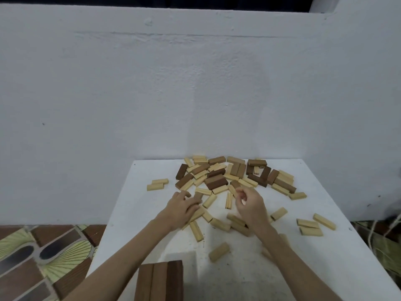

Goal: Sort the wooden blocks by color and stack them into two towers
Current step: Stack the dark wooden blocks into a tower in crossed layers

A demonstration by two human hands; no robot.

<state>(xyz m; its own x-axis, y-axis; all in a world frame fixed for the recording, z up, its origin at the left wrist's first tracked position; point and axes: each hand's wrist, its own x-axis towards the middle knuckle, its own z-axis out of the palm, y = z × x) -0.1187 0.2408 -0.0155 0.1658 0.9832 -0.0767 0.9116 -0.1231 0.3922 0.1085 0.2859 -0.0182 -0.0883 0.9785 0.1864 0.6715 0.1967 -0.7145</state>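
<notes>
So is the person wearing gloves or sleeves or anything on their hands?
No. Both the left hand and the right hand are bare, with no gloves, and no rings, watch or bracelets show. Both forearms are uncovered right down to the bottom edge of the picture, so no sleeve is in view. Nothing is written or marked on them.

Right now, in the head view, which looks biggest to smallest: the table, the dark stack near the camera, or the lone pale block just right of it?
1. Table
2. Dark stack, enlarged by nearness
3. Pale block
</notes>
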